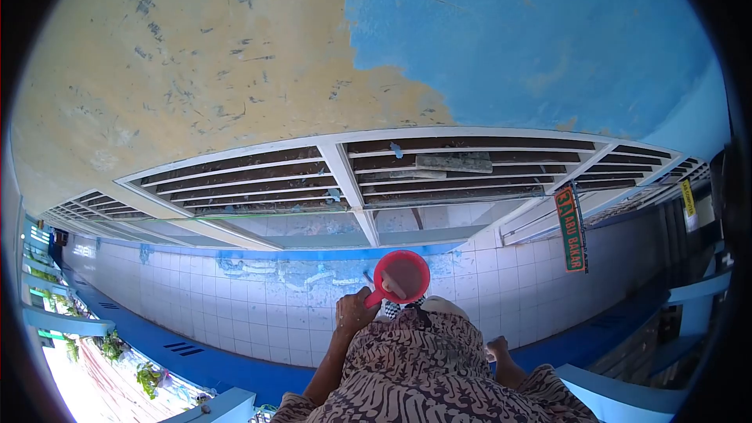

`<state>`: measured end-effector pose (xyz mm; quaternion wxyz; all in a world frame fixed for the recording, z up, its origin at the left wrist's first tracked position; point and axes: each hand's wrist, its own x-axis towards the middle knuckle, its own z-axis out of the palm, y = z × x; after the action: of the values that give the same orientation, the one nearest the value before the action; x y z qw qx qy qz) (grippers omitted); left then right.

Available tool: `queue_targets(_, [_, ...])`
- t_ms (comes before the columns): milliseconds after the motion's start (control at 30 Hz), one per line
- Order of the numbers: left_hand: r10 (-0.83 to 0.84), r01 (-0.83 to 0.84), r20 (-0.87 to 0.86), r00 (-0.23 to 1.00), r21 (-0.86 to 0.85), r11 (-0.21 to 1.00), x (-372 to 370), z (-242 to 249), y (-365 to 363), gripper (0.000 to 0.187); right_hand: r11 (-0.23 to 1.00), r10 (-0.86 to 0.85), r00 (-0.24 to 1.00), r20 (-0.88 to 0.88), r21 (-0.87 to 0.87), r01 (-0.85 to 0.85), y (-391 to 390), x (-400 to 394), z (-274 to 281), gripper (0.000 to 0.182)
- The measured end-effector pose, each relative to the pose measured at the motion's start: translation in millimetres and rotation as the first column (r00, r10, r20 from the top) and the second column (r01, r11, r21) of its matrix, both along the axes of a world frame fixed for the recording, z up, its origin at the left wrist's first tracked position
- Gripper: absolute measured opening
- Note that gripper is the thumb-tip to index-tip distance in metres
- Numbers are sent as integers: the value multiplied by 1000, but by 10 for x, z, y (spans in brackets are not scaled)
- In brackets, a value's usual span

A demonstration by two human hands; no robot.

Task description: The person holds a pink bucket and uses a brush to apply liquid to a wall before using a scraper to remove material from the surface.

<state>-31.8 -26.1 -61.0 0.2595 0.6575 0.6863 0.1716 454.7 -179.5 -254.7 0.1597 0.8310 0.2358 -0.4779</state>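
Observation:
My left hand [355,310] is closed around the handle of a red plastic dipper [425,260], held out in front of my body. A pale, flat-looking piece [392,285] lies inside the dipper, with a greyish-brown surface around it. What exactly the piece is, I cannot make out. Low at my right side hangs my right hand [499,347], apart from the dipper; its fingers are too small and partly turned away to read. Ahead and above is a wall with a bare tan area [227,47] and a blue painted area [533,39], meeting along a ragged edge.
White slatted vents [462,149] run below the painted wall, with a grey board [454,163] resting in them. A hanging sign [571,227] is on the right. Paint-marked white floor tiles [266,305] lie below, and a blue railing [211,407] is behind.

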Motion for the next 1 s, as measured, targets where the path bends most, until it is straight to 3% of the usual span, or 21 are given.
queue_targets(67, [-35, 35, 21, 999, 21, 999, -31, 11, 28, 31, 935, -218, 976, 2, 286, 208, -215, 19, 137, 10])
queue_targets(100, [-41, 41, 3, 999, -15, 999, -24, 57, 47, 29, 861, -400, 917, 14, 349, 370, -253, -23, 154, 12])
queue_targets(133, [-39, 39, 0, 999, -22, 999, -20, 44, 82, 29, 864, -398, 917, 13, 343, 370, -228, -22, 111, 12])
queue_targets(200, [-70, 70, 7, 998, -8, 997, -14, -19, 142, 28, 908, -247, 967, -63, 333, 253, -173, -17, -95, 14])
queue_targets(267, [-91, 90, -50, 995, -20, 996, 17, 31, 224, 24, 868, 103, 978, 181, 463, -177, 75, -164, -136, 15])
queue_targets(333, [-109, 109, -26, 994, 19, 994, 25, 70, 294, 26, 604, 281, 916, 288, 688, -402, 251, -127, -808, 18])
queue_targets(400, [-122, 122, -6, 993, 42, 992, 31, 107, 361, 27, 275, 273, 903, 331, 873, -403, 789, -521, -355, 23])
queue_targets(467, [-129, 128, 14, 992, 66, 990, 53, 146, 374, 28, 375, 267, 964, 13, 920, -117, 1370, -932, 324, 34])
queue_targets(500, [-148, 146, 23, 989, 68, 987, 71, 171, 382, 29, 488, 177, 926, -334, 847, 212, 1627, -1130, 633, 41])
queue_targets(533, [-167, 165, 31, 985, 70, 984, 86, 187, 384, 31, 562, 50, 771, -635, 656, 504, 1853, -1330, 962, 51])
queue_targets(600, [-176, 175, 17, 984, 53, 983, 102, 199, 361, 31, 538, -77, 502, -862, 388, 749, 2170, -1745, 1976, 57])
queue_targets(633, [-194, 192, 22, 981, 68, 979, 114, 231, 358, 30, 538, -80, 499, -863, 384, 750, 2277, -1876, 2174, 57])
queue_targets(700, [-219, 217, 27, 975, 81, 973, 131, 272, 356, 30, 610, 203, 734, -648, 671, 422, 2405, -1993, 2374, 47])
queue_targets(733, [-251, 250, 3, 968, 85, 965, 116, 286, 368, 29, 608, 199, 736, -647, 671, 425, 2462, -1969, 2295, 47])
queue_targets(767, [-282, 283, -21, 959, 88, 955, 109, 311, 383, 29, 528, 457, 763, -457, 830, 180, 2530, -1955, 2172, 47])
queue_targets(800, [-286, 287, -21, 958, 87, 954, 103, 336, 393, 29, 377, 671, 706, -225, 924, -64, 2567, -1925, 2058, 47])
queue_targets(867, [-292, 296, -52, 955, 85, 951, 111, 423, 449, 28, 409, 640, 737, -217, 908, -88, 2563, -2020, 2234, 52])
queue_targets(933, [-256, 264, -83, 963, 102, 959, 180, 487, 526, 26, 599, 498, 767, -404, 800, 33, 2551, -2075, 2374, 51])
queue_targets(967, [-217, 230, -112, 970, 116, 966, 223, 506, 553, 25, 600, 496, 768, -406, 799, 35, 2528, -2110, 2399, 51])
queue_targets(1000, [-218, 231, -113, 969, 116, 966, 280, 509, 591, 25, 526, 525, 771, -361, 850, 39, 2504, -2140, 2418, 50])
